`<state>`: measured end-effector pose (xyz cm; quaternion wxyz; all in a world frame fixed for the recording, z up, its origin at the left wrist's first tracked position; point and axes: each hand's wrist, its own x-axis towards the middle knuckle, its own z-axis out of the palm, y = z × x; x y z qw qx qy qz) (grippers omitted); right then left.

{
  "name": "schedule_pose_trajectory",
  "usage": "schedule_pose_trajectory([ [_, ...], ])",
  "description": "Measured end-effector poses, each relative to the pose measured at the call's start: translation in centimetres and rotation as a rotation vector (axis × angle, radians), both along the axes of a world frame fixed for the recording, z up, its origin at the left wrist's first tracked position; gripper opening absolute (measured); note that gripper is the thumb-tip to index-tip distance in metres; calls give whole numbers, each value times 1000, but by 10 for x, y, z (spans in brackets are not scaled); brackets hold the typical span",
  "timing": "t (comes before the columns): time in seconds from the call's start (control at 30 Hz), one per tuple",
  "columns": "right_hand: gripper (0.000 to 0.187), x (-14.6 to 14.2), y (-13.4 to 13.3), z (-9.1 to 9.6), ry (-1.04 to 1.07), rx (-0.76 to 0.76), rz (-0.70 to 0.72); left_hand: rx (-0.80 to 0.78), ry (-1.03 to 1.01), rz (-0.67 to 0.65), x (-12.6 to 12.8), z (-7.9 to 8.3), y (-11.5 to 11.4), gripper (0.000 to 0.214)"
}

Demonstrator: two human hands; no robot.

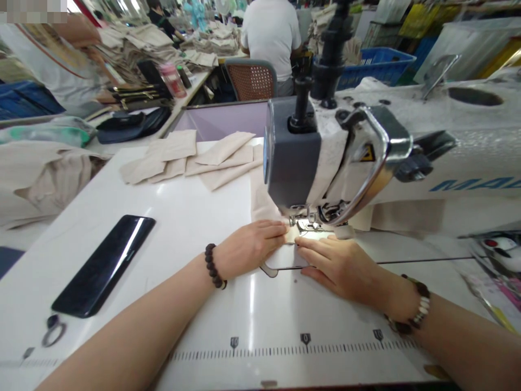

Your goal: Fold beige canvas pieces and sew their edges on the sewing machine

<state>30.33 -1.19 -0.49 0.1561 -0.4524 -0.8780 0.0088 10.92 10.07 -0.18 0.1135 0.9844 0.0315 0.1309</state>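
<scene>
- Head view, and I'm on the beige cloth piece (pixel 260 201): it sits just past the left hand's fingers (pixel 274 231), its long axis running away from me alongside the sewing machine head (pixel 293 152). Its pale edge shows between the two hands, close to the presser foot (pixel 304 224).
- Under the hands is the white sewing table (pixel 183 228), with a printed ruler scale (pixel 305 347) nearer me than the fingers. Left of the fingers lies a black phone (pixel 101 266); farther ahead sits a pile of beige cloth pieces (pixel 187 157).
- Beyond that, a co-worker in a white shirt (pixel 271 38) sits well ahead of the fingers, near a blue plastic crate (pixel 376 68).
- Left hand (pixel 248 248): released, lying flat, fingers together on the cloth, no grasp.
- Right hand (pixel 340 266): also flat and unclenched, its fingers (pixel 313 252) extended and resting on the pale material just before the presser foot.
</scene>
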Motion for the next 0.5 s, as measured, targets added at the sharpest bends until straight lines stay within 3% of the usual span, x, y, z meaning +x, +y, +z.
schedule_pose_trajectory([
  [0.5,20,-1,4,-3,8,-27,-77,0,28,128,4,-2,10,18],
])
